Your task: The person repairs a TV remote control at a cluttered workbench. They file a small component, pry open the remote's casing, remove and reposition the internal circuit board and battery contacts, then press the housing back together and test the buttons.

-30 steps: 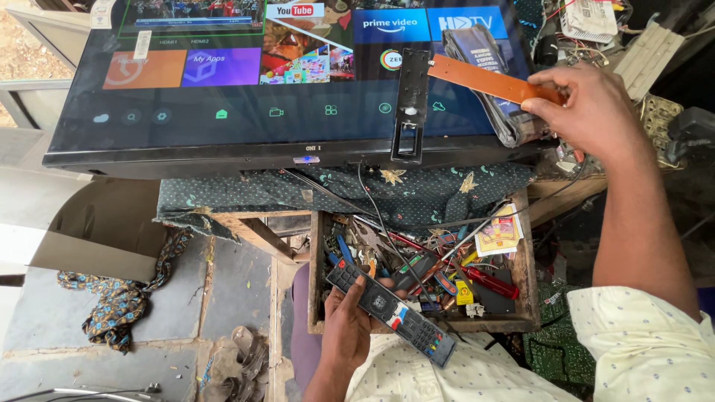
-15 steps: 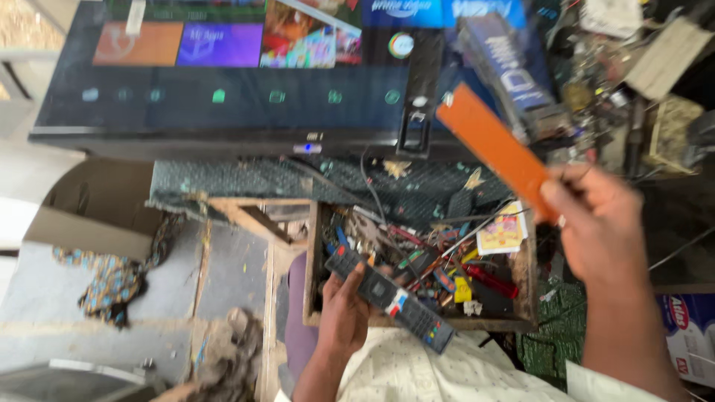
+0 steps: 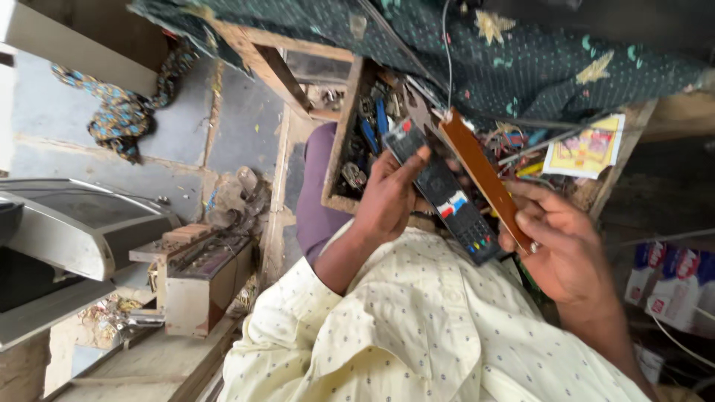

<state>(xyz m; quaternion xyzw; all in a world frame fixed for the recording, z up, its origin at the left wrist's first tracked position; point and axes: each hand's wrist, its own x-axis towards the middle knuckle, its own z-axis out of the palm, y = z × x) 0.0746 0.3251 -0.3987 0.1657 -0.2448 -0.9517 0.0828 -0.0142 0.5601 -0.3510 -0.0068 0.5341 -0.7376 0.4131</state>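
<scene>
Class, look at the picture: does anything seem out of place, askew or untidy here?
Yes. The open wooden drawer is crammed with tangled wires and tools in no order, and a patterned cloth lies crumpled on the floor.

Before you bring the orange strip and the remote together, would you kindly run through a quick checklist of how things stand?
1. Left hand grips the black remote, thumb across its face: ok.
2. Right hand holds the orange strip near its lower end: ok.
3. Strip lies alongside the remote's right edge; whether they touch: cannot tell.
4. Remote's button side faces the camera: ok.
5. Wooden drawer of tools and wires open below both hands, so a dropped part could get lost: not ok.
6. Strip's underside or any clips on it: cannot tell.
</scene>
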